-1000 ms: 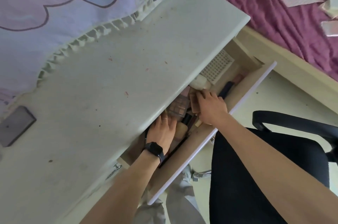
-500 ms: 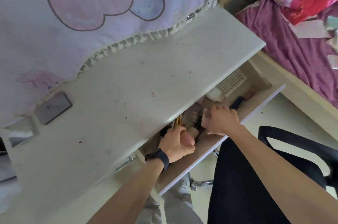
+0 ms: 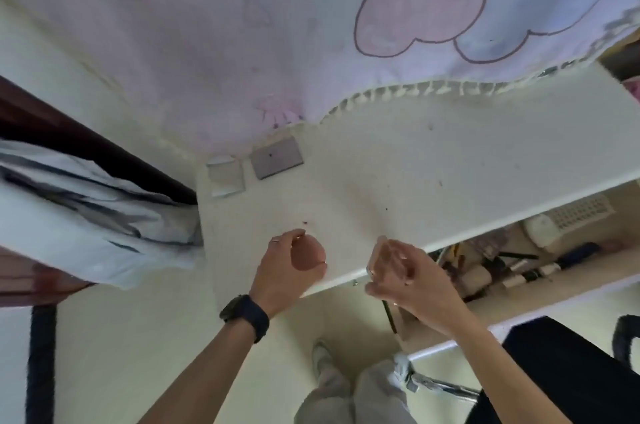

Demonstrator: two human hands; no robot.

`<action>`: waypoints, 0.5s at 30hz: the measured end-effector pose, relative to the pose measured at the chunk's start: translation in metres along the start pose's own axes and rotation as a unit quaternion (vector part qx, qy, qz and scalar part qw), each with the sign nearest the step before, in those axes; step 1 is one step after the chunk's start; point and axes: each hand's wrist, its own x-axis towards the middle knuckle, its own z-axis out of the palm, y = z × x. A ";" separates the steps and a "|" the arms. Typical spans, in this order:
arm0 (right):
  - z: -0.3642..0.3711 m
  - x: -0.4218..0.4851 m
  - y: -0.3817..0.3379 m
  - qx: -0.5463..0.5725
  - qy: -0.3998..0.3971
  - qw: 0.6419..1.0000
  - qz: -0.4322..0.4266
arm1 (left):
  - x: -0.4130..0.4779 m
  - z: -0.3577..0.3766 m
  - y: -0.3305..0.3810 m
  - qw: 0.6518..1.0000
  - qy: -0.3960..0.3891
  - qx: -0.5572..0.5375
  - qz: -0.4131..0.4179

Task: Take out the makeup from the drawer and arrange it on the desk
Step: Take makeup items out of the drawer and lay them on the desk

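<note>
My left hand (image 3: pixel 284 267) is over the front of the white desk (image 3: pixel 450 160) and grips a beige egg-shaped makeup sponge (image 3: pixel 308 252). My right hand (image 3: pixel 412 281) hovers at the desk's front edge, its fingers curled round a small clear pinkish makeup case (image 3: pixel 381 257). The open drawer (image 3: pixel 561 299) lies below the desk edge on the right. Several makeup items (image 3: pixel 498 264) still lie inside it, among them dark tubes, a palette and a white round container (image 3: pixel 540 231).
A grey flat rectangle (image 3: pixel 276 157) and a small clear case (image 3: pixel 225 176) sit at the desk's back left. A patterned cloth (image 3: pixel 346 25) hangs behind the desk. A black chair (image 3: pixel 571 371) stands at the lower right, bedding (image 3: pixel 86 215) lies at the left.
Both hands have come up out of the drawer, each carrying an item, and now hang over the desk's front edge. The view has swung left.
</note>
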 end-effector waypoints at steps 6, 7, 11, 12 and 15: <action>0.087 0.060 -0.057 -0.082 -0.002 0.995 -0.063 | 0.033 -0.084 -0.061 0.993 0.088 0.080 -0.018; 0.097 0.072 -0.066 -0.122 0.007 0.989 -0.082 | 0.040 -0.091 -0.068 0.992 0.090 0.091 -0.013; 0.121 0.113 -0.091 -0.288 0.019 0.947 -0.141 | 0.063 -0.105 -0.079 0.988 0.076 0.129 0.025; 0.123 0.122 -0.096 -0.327 0.020 0.932 -0.154 | 0.067 -0.106 -0.079 0.986 0.072 0.142 0.040; 0.127 0.144 -0.109 -0.398 0.009 0.900 -0.175 | 0.078 -0.107 -0.082 0.985 0.054 0.150 0.071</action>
